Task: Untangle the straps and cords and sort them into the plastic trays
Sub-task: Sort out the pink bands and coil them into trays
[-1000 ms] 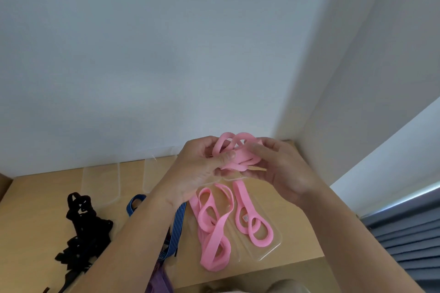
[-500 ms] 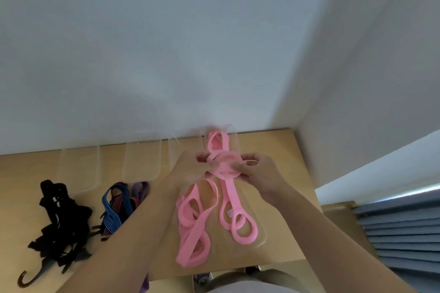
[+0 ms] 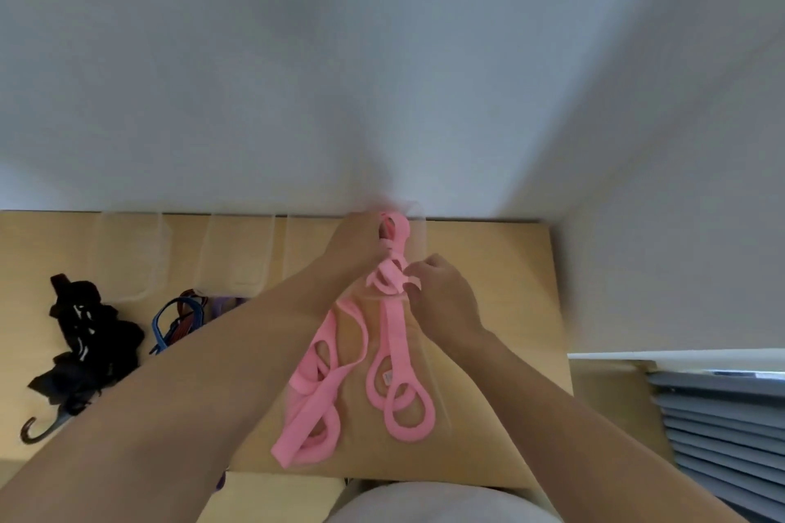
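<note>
**Hands lowered to the far end of the pink-strap tray**

Both hands have come down and away from the person since the earlier frames. They were raised in front of the wall and are now at the far end of the clear tray (image 3: 433, 352). The pink strap (image 3: 399, 244) between them was bunched then and is now drawn out along that tray's length.

The left hand (image 3: 357, 238) sits at the tray's far end. Its fingers are bent at the strap's far loop and one shows through the loop. How tightly they close is hidden by the back of the hand.

The right hand (image 3: 446, 297) lies just nearer the person, at the tray's right wall. Its fingers (image 3: 420, 268) are curled and pinch the knotted part (image 3: 388, 282) of the same strap.

A second pink strap (image 3: 393, 335) lies flat inside the tray, with its loops at the near end. A third pink strap (image 3: 312, 410) lies just left of the tray. Whether it rests in a neighbouring tray cannot be told.

Left of the tray, along the wall, stand two further clear trays (image 3: 131, 259) (image 3: 238, 259). Nearer the person than those, and well left of the tray, lie a blue cord bundle (image 3: 174, 318) and a heap of black straps (image 3: 93, 335), which is farther left.

All of these rest on the wooden table (image 3: 509, 268). A slatted blind (image 3: 722, 416) shows beyond the table's right edge.
</note>
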{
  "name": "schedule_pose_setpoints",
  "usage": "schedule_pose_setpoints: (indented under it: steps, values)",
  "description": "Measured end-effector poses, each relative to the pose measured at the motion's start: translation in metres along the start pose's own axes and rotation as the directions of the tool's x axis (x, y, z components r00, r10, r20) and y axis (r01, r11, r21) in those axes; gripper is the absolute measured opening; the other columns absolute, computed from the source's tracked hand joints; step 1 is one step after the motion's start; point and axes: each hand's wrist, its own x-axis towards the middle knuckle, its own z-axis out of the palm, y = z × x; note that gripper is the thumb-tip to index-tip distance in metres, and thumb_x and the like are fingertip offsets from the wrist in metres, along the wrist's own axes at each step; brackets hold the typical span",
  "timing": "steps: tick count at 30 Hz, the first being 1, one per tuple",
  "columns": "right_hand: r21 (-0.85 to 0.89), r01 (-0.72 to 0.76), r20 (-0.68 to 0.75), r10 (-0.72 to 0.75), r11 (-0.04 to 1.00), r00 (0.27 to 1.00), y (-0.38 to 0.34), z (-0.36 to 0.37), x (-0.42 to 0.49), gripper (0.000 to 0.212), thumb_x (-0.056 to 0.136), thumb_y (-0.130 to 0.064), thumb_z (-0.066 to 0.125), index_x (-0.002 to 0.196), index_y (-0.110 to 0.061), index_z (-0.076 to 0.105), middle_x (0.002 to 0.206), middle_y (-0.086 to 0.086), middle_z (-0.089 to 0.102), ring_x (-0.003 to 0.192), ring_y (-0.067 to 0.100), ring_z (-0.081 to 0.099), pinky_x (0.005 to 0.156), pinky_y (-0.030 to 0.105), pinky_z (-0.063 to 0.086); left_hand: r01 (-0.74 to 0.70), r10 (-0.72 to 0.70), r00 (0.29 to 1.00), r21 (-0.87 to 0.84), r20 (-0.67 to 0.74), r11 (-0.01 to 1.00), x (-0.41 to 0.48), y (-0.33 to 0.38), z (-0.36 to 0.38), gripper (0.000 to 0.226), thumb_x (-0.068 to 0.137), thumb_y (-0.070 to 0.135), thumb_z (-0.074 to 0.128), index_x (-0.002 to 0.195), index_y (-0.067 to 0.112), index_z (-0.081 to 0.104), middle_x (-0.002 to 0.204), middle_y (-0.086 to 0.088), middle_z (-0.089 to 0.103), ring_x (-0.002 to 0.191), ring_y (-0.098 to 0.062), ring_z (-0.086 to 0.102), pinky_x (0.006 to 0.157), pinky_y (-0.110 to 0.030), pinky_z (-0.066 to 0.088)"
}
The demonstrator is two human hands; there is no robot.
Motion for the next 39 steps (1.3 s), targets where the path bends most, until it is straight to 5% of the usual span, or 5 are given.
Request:
schedule_pose_setpoints:
  steps: [9, 20, 28, 32, 39]
  values:
    - [-0.429, 0.412, 0.354, -0.27, 0.804, 0.896, -0.013, 0.006, 0.022, 0.024, 0.095, -0.006, 0.043, 0.103, -0.011, 0.065, 0.101, 0.007, 0.068, 0.09, 0.027, 0.061, 0.081, 0.037, 0.038, -0.138, 0.161, 0.986, 0.39, -0.028, 0.911, 0.016, -0.016, 0.03, 0.024, 0.093, 0.008, 0.059, 0.115, 0.002, 0.064, 0.139, -0.015, 0.053, 0.111, -0.031, 0.056, 0.086, -0.034, 0.047]
    - [-0.445, 0.443, 0.559, -0.145, 0.778, 0.816, -0.032, -0.002, 0.043, 0.026, 0.1, -0.007, 0.044, 0.117, -0.01, 0.064, 0.124, 0.005, 0.062, 0.114, 0.025, 0.054, 0.082, 0.036, 0.037, -0.165, 0.173, 0.983, 0.71, 0.062, 0.684, 0.015, -0.001, 0.021, 0.011, 0.092, 0.011, 0.057, 0.098, 0.016, 0.065, 0.095, -0.002, 0.073, 0.09, -0.025, 0.069, 0.078, -0.033, 0.039]
    - [-0.531, 0.237, 0.23, -0.13, 0.814, 0.964, -0.03, -0.013, 0.017, 0.027, 0.089, -0.01, 0.045, 0.104, -0.014, 0.068, 0.093, 0.004, 0.065, 0.077, 0.022, 0.045, 0.069, 0.032, 0.034, -0.287, 0.338, 0.941, 0.531, 0.002, 0.797, -0.021, -0.006, 0.001, 0.002, 0.087, 0.019, 0.062, 0.088, 0.02, 0.064, 0.085, -0.001, 0.069, 0.083, -0.026, 0.068, 0.066, -0.031, 0.035]
    - [-0.547, 0.076, 0.101, -0.025, 0.834, 0.995, -0.036, -0.018, 0.007, 0.03, 0.098, -0.02, 0.046, 0.121, -0.011, 0.062, 0.124, 0.009, 0.063, 0.115, 0.028, 0.055, 0.089, 0.037, 0.043, -0.26, 0.349, 0.935, 0.544, -0.064, 0.797, -0.05, -0.012, -0.007, 0.027, 0.1, 0.022, 0.049, 0.122, 0.012, 0.062, 0.117, -0.007, 0.067, 0.104, -0.029, 0.064, 0.084, -0.036, 0.045]
    - [-0.556, -0.064, 0.122, 0.157, 0.829, 0.98, -0.042, -0.023, -0.033, 0.051, 0.107, -0.026, 0.04, 0.154, -0.007, 0.031, 0.167, 0.014, 0.016, 0.154, 0.034, 0.011, 0.122, 0.05, 0.021, -0.227, 0.232, 0.972, 0.411, 0.038, 0.883, -0.08, -0.026, 0.007, 0.061, 0.104, 0.049, 0.041, 0.155, 0.017, 0.031, 0.17, -0.012, 0.009, 0.156, -0.034, 0.014, 0.121, -0.052, 0.027]
